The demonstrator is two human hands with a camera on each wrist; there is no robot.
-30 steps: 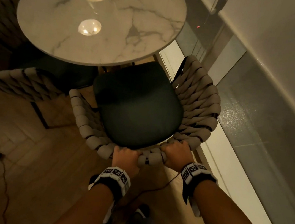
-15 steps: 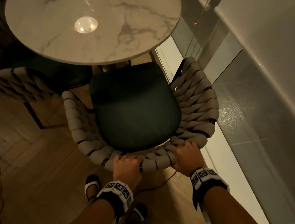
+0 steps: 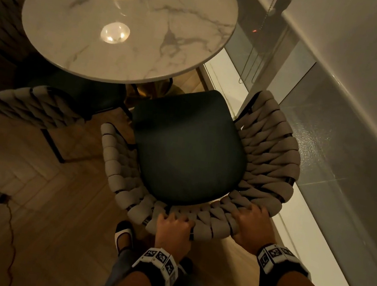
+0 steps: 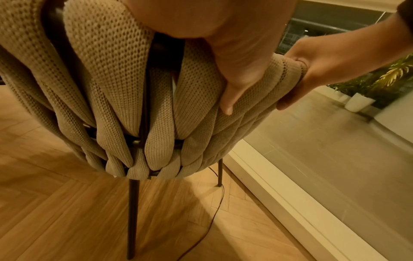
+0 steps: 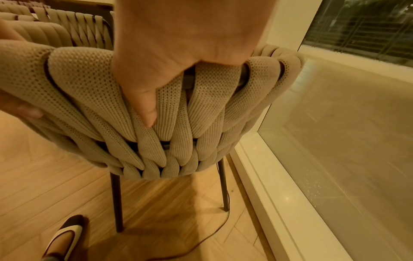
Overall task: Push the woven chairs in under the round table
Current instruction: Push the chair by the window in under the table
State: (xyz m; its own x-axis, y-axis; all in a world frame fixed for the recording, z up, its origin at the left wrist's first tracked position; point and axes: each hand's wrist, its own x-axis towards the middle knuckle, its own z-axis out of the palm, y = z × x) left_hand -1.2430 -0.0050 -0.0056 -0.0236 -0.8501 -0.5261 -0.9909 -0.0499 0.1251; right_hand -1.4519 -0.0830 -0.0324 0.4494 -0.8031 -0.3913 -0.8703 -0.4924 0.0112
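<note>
Now, grip: left hand and right hand both clasp woven chair backrest.
Heading: round table lies ahead-left; seat front barely under.

— What did the person wear on the arms?

— Both forearms were bare, no sleeves. Each wrist carried a black band ringed with white blocks printed in black-and-white square marker patterns; the one on the left wrist showed 3 such blocks in the head view.

— And the hands?

— The left hand and right hand were bare, no gloves.

— Anything lower down?

— A flat shoe, cream with a dark toe cap and dark trim, and a dark blue-grey trouser leg above it.
</note>
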